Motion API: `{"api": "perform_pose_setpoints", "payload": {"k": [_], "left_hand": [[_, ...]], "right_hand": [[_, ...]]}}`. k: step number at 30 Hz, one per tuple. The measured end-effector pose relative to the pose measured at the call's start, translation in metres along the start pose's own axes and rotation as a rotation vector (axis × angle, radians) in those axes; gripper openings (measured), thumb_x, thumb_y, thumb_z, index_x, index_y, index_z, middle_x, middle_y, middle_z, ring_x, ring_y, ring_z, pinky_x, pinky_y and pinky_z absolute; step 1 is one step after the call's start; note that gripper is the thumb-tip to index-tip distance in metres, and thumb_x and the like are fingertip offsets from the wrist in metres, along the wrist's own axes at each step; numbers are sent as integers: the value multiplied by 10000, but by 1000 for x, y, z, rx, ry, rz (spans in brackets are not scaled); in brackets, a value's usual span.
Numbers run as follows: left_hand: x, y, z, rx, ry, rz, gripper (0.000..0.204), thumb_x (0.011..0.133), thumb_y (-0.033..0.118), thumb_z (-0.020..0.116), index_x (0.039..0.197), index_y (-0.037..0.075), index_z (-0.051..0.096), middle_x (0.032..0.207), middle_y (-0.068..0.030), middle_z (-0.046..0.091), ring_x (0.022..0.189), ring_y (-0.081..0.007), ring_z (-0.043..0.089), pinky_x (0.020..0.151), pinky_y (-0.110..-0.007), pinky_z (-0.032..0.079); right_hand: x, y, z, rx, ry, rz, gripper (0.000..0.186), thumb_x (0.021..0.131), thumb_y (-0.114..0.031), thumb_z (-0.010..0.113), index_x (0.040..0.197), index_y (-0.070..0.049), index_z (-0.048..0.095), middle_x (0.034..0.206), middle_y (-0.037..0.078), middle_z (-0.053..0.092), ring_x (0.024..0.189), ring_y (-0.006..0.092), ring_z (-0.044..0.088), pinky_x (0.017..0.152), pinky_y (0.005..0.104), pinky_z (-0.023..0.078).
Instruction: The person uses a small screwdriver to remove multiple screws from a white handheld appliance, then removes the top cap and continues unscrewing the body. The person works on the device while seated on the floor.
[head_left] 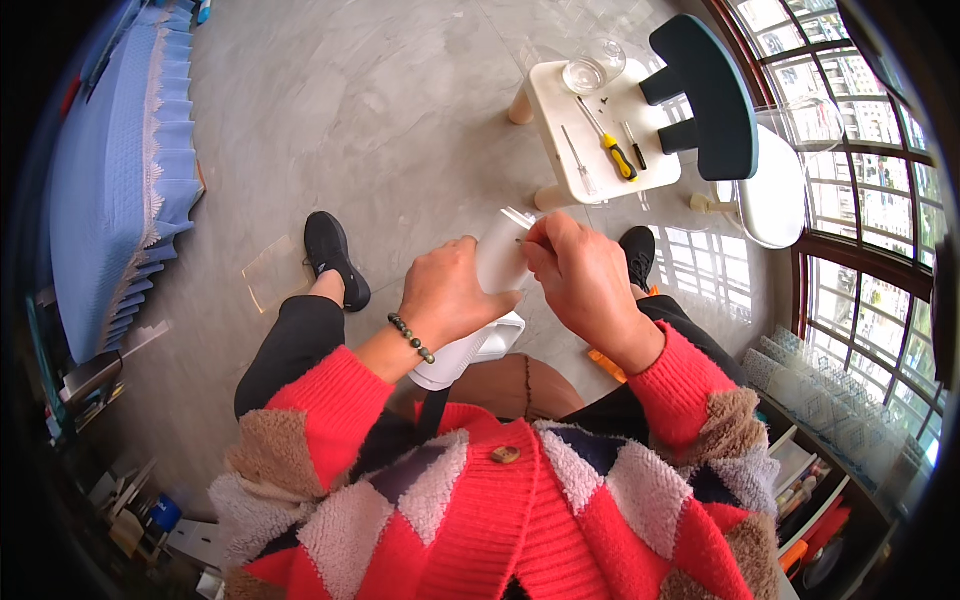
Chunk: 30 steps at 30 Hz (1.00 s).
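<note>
You sit over the grey marble floor (pixel 380 110), and the white appliance (pixel 478 345) lies across your lap, just in front of your red sweater. Its long axis runs from your body, low and slightly left, up and away toward the small cream desk (pixel 600 125) ahead on your right. The near end is the broad one; the far end narrows to the white plastic part (pixel 500 255) that rises between your two hands.

Your left hand (pixel 450 295) is clenched around the appliance from its left side, grasping the body just below that narrow part, with the bead bracelet (pixel 411 338) at the wrist. Your right hand (pixel 585 275) sits on the opposite side and slightly farther from you, its fingertips (pixel 535 240) pinched together at the top edge of the narrow part. You cannot tell whether that grip holds something small or simply presses on the plastic. The right hand is the one nearer the far tip.

On the desk, well apart from both hands, lie a yellow-handled screwdriver (pixel 612 148), a slim metal tool (pixel 578 160) and a clear glass bowl (pixel 588 72).
</note>
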<state>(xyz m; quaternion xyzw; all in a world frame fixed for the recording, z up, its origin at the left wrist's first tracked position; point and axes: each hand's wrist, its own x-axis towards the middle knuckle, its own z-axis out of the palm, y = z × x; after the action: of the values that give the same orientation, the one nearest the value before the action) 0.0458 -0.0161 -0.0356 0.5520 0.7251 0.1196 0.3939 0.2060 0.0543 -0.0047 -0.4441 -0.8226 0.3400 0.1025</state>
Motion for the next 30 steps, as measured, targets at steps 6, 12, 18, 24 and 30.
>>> {"api": "perform_pose_setpoints", "payload": {"k": [6,12,18,24,30], "left_hand": [[-1,3,1,58,-4,-6,509,649,394,775,874,-25,596,889,-214,658,811,-365,668,740,-431,538],[-4,9,7,83,-5,-4,511,654,371,769,914,-37,606,894,-218,659,814,-362,671,751,-422,544],[-3,7,10,103,4,19,514,647,388,766,899,-32,612,871,-215,663,798,-363,673,739,-424,547],[4,-2,5,5,-21,-41,541,633,443,805,903,0,648,851,-210,684,804,-365,678,734,-428,536],[13,-12,-15,-275,-60,-20,529,680,367,801,1004,-26,662,892,-175,709,799,-268,702,735,-358,541]], "right_hand": [[-2,5,5,-90,62,-106,107,828,-76,626,857,-46,527,712,163,637,619,363,621,536,443,475],[-8,12,5,-115,49,-70,103,848,-100,627,860,-56,536,720,156,648,628,355,633,543,435,485],[-5,13,0,8,56,-12,98,877,-131,629,887,-68,554,712,123,655,638,337,642,556,422,489],[1,11,-9,115,69,71,65,897,-123,605,869,-70,581,672,94,649,640,329,643,572,420,487],[27,68,-26,-145,200,173,160,898,-180,620,867,-32,669,644,82,665,600,239,660,611,336,510]]}}
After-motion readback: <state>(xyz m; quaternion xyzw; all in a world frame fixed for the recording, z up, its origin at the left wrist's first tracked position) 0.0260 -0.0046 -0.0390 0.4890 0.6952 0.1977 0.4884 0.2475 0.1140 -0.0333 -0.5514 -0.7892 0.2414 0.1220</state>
